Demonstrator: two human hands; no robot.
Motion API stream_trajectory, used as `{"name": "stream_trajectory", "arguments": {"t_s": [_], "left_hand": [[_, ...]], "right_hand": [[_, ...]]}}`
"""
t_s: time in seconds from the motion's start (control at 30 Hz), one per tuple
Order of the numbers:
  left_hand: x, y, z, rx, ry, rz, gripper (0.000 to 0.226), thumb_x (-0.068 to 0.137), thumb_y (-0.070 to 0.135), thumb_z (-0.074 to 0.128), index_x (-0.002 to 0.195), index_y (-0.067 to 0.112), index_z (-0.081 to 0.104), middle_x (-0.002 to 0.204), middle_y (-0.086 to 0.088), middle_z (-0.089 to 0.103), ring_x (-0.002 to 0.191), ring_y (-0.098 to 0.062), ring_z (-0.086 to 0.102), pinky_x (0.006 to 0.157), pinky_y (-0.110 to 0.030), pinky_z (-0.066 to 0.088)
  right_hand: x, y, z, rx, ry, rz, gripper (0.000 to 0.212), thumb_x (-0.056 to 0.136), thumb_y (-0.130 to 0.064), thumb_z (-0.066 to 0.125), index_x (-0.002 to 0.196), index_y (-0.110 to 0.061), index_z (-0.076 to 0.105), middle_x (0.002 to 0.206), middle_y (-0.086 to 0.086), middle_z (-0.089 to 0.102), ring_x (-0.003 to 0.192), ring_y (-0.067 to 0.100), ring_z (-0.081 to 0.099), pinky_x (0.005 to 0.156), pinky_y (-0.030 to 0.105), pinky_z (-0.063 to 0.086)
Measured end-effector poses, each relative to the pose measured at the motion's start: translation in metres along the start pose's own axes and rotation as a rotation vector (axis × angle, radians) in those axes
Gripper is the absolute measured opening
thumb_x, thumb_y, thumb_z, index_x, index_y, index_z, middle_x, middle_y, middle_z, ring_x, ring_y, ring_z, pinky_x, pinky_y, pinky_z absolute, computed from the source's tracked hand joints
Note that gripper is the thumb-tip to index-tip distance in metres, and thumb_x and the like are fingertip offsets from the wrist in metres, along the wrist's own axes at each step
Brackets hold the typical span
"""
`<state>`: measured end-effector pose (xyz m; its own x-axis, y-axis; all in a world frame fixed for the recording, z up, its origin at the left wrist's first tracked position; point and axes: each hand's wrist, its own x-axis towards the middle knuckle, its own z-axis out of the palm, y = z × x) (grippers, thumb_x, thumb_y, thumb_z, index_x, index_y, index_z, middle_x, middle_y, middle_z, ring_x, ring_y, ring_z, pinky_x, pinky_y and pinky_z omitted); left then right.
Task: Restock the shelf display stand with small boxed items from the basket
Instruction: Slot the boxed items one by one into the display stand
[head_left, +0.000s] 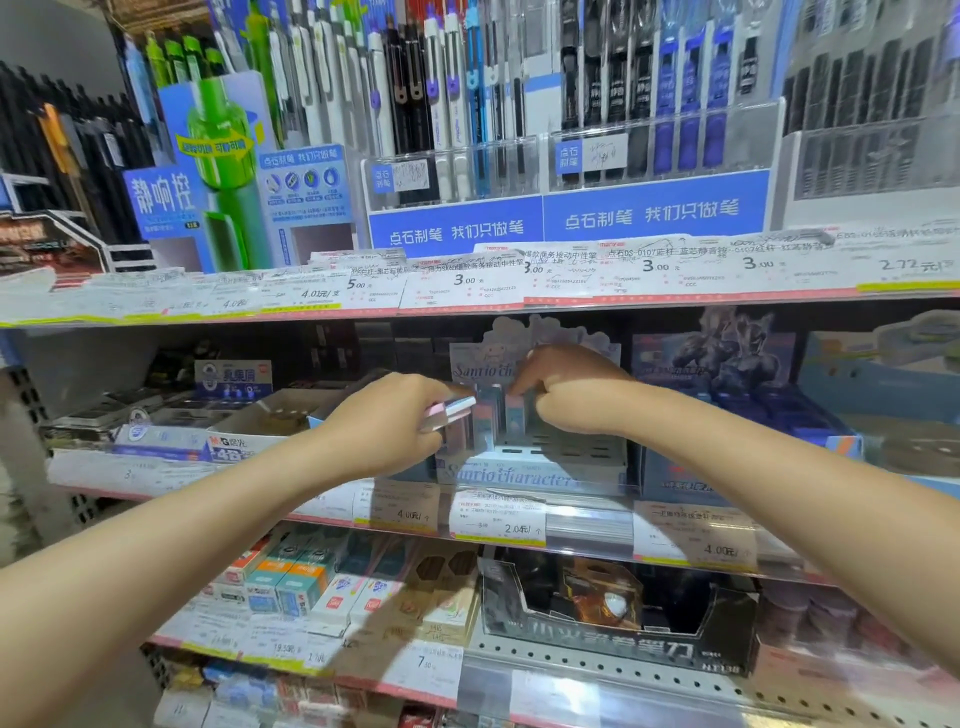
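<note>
- At the far left of the middle shelf (291, 512), a white and blue carton (171, 447) is lying flat, with an open grey tray (283, 410) sitting just behind it.
- The left hand (387, 421) is reaching in over that shelf and is gripping a small pink boxed item (449, 412) between thumb and fingers; the item is tilting, its far end pointing right toward the display stand.
- The display stand (519, 475) is sitting on the middle shelf between the two hands, its pale header card (498, 353) rising at the back and its front panel showing cursive lettering.
- Several small pastel boxes (493, 410), pink and blue, are standing upright in the stand's left part, just beside the held item.
- The right hand (566, 387) is curling over the top of those upright boxes, fingertips (519, 387) touching them; whether it is actually pinching one I cannot tell.
- Further right, a dark blue display box (727, 410) is sitting next to the stand.
- Price labels (498, 525) are lining the shelf edge below the stand.
</note>
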<state>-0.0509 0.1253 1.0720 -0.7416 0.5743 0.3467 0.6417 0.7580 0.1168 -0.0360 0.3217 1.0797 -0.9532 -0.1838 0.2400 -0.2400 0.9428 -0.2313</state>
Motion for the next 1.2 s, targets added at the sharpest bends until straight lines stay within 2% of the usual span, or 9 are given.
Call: {"name": "stream_trajectory", "arguments": {"t_s": [0.13,0.27,0.4,0.5,0.6,0.67,0.9,1.0,1.2], "left_hand": [[0.0,0.007,-0.002,-0.325,0.213,-0.076,0.009,0.081,0.008,0.06,0.074,0.004,0.059,0.054,-0.004,0.052,0.046,-0.021,0.046,0.045,-0.026,0.034],[-0.007,0.021,-0.012,-0.93,-0.021,-0.187,0.026,0.084,0.012,0.065,0.059,0.015,0.058,0.049,-0.004,0.052,0.032,-0.012,0.034,0.039,-0.018,0.023],[-0.007,0.027,-0.012,-1.115,-0.167,-0.177,0.021,0.076,0.017,0.071,0.071,0.015,0.051,0.046,0.004,0.041,0.031,-0.007,0.029,0.04,-0.019,0.016],[-0.008,0.033,-0.011,-1.196,-0.231,-0.162,0.017,0.079,0.032,0.068,0.076,0.017,0.061,0.046,0.005,0.038,0.031,-0.005,0.028,0.039,-0.019,0.013],[-0.009,0.035,-0.01,-1.247,-0.274,-0.195,0.041,0.081,0.055,0.048,0.069,0.018,0.065,0.05,0.003,0.039,0.031,-0.005,0.029,0.04,-0.022,0.01],[-0.008,0.035,-0.007,-1.279,-0.281,-0.225,0.051,0.084,0.058,0.038,0.081,0.011,0.059,0.053,0.001,0.04,0.03,-0.006,0.03,0.036,-0.02,0.013],[-0.01,0.04,0.003,-1.378,-0.269,-0.304,0.045,0.09,0.048,0.042,0.087,0.006,0.057,0.055,-0.004,0.049,0.033,-0.009,0.037,0.032,-0.018,0.019],[-0.01,0.04,0.003,-1.347,-0.214,-0.304,0.038,0.094,0.037,0.045,0.091,0.002,0.059,0.053,-0.004,0.053,0.033,-0.01,0.039,0.032,-0.016,0.018],[-0.011,0.038,0.005,-1.147,-0.032,-0.269,0.019,0.091,0.024,0.056,0.079,0.01,0.054,0.052,-0.002,0.057,0.037,-0.011,0.046,0.035,-0.015,0.021]], "right_hand": [[-0.009,-0.004,-0.005,0.212,0.227,-0.004,0.048,0.08,-0.003,0.046,0.122,-0.021,0.057,0.133,0.004,0.055,0.121,0.025,0.051,0.103,0.037,0.042],[-0.019,-0.02,-0.01,0.774,0.209,-0.034,0.023,0.085,-0.01,0.055,0.104,-0.018,0.066,0.109,0.005,0.068,0.101,0.02,0.063,0.096,0.038,0.049],[-0.026,-0.029,-0.014,0.955,0.09,-0.105,0.01,0.089,-0.02,0.056,0.092,-0.022,0.065,0.091,0.002,0.066,0.079,0.013,0.061,0.074,0.028,0.047],[-0.027,-0.03,-0.014,0.95,0.108,-0.113,0.005,0.084,-0.019,0.064,0.08,-0.023,0.065,0.073,-0.002,0.065,0.063,0.005,0.057,0.064,0.02,0.043],[-0.028,-0.027,-0.013,0.971,0.109,-0.094,0.01,0.082,-0.013,0.067,0.09,-0.008,0.067,0.065,-0.002,0.066,0.051,-0.001,0.058,0.053,0.01,0.044],[-0.029,-0.023,-0.013,0.979,0.096,-0.063,0.018,0.081,-0.013,0.068,0.097,-0.005,0.067,0.074,0.003,0.068,0.059,0.002,0.062,0.066,0.017,0.054],[-0.033,-0.022,-0.01,1.036,0.061,0.006,0.015,0.082,-0.008,0.063,0.074,-0.019,0.067,0.08,0.008,0.063,0.072,0.009,0.058,0.079,0.024,0.048],[-0.032,-0.019,-0.011,1.111,0.03,0.023,0.01,0.082,-0.001,0.059,0.085,-0.005,0.068,0.063,-0.002,0.064,0.059,0.004,0.058,0.065,0.014,0.052],[-0.025,-0.018,-0.003,1.294,0.036,0.107,0.02,0.079,0.009,0.06,0.096,-0.001,0.064,0.088,0.011,0.067,0.078,0.013,0.065,0.074,0.014,0.056]]}}
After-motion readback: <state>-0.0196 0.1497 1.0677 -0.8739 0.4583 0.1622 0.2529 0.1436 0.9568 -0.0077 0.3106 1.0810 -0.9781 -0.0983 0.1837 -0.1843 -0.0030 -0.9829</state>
